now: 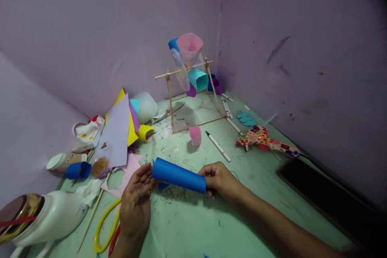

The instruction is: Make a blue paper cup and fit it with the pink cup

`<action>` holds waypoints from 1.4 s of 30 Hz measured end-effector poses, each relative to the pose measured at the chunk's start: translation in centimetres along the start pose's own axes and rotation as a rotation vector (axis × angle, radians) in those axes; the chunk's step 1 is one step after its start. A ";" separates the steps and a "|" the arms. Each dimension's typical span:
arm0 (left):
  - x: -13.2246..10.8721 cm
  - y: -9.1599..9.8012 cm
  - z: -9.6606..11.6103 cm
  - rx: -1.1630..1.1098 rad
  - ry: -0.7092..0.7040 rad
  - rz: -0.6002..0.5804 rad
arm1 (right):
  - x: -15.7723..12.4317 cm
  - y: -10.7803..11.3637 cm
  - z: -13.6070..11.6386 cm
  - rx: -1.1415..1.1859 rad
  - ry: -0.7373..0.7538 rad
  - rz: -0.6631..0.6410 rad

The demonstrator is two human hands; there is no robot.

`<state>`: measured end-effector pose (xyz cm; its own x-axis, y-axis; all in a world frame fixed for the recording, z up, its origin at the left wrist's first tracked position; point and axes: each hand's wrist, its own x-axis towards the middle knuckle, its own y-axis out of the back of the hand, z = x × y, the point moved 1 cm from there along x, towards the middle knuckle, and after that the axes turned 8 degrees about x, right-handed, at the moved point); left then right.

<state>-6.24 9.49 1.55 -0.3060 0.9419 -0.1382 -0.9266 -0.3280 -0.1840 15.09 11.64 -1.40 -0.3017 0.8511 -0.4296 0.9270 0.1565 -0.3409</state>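
Observation:
A rolled blue paper tube (179, 175) is held level above the pale green floor (193, 225). My left hand (136, 201) presses against its left end with the fingers curled round it. My right hand (221, 178) grips the right end. Behind the tube a small pink cup (195, 135) stands upright. Further back a frame of wooden sticks (193, 96) carries a pink cone (189, 48), a clear disc and a teal cup (198, 79).
Loose lilac and yellow paper sheets (116, 131) lie at the left with a small blue roll (78, 170) and a white jug (51, 215). Yellow-handled scissors (104, 225) lie under my left wrist. White pens (218, 146), a patterned cut-out (266, 139) and a dark tray (320, 197) are at the right.

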 end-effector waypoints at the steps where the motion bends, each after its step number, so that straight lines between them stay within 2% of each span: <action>1: -0.1 0.1 -0.3 0.005 0.002 -0.008 | 0.1 0.1 0.0 0.008 -0.018 -0.002; 3: -0.4 0.2 -0.6 0.001 0.004 -0.020 | 0.1 0.2 0.0 -0.039 -0.007 -0.013; 5: -0.5 0.3 -0.6 -0.002 -0.004 -0.027 | -0.2 0.3 0.0 -0.212 0.159 -0.012; 6: -0.5 0.3 -0.6 0.002 -0.012 -0.034 | -0.4 0.4 0.0 -0.343 0.318 -0.002; 9: -0.3 0.4 -0.7 0.044 -0.028 -0.039 | -1.5 0.4 0.0 -0.771 0.941 0.041; 11: -0.2 0.5 -1.0 0.108 -0.010 -0.050 | -2.0 0.2 0.2 -0.969 1.272 0.075; 12: -0.2 0.5 -1.3 0.154 0.005 -0.050 | -2.2 0.1 0.4 -1.020 1.382 0.095; 14: -0.2 0.5 -1.8 0.250 0.039 -0.039 | -2.3 -0.2 0.5 -0.999 1.471 0.118; 18: -0.4 0.1 -2.2 0.310 0.130 0.012 | -2.0 -0.8 0.4 -0.663 1.291 0.088; 21: -0.4 -0.1 -2.1 0.311 0.182 0.084 | -1.8 -1.0 0.3 -0.545 1.176 0.081; 24: -0.4 0.0 -1.7 0.562 0.154 0.085 | -1.9 -1.1 0.3 -0.521 1.123 0.112; 26: -0.6 0.1 -1.3 0.871 0.022 0.062 | -2.1 -1.2 0.3 -0.511 1.089 0.129; 27: -0.8 0.2 -1.0 1.008 -0.110 0.075 | -2.1 -1.2 0.3 -0.504 1.059 0.137; 29: -1.6 0.0 -0.3 1.170 -0.487 0.070 | -2.2 -1.4 0.4 -0.482 0.959 0.148; 31: -2.6 -0.6 0.3 1.217 -0.874 -0.121 | -2.3 -1.5 0.4 -0.450 0.841 0.136; 32: -3.0 -1.0 0.5 1.223 -1.000 -0.266 | -2.3 -1.5 0.4 -0.431 0.797 0.116; 33: -3.4 -1.4 0.6 1.236 -1.068 -0.392 | -2.4 -1.6 0.3 -0.412 0.765 0.092; 35: -3.6 -2.1 0.6 1.256 -1.085 -0.541 | -2.6 -1.6 0.2 -0.371 0.729 0.054; 38: -3.4 -2.6 0.1 1.236 -1.057 -0.592 | -2.9 -1.4 -0.2 -0.319 0.702 0.065; 40: -3.2 -2.4 -0.5 1.204 -1.060 -0.554 | -3.1 -1.2 -0.6 -0.300 0.699 0.043; 42: -3.2 -2.1 -1.1 1.150 -1.044 -0.465 | -3.3 -1.1 -1.0 -0.307 0.696 -0.023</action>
<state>-3.11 7.08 1.33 0.4699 0.7323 0.4929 -0.4945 -0.2441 0.8342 15.33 9.16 1.26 -0.2054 0.9497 0.2362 0.9734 0.2233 -0.0514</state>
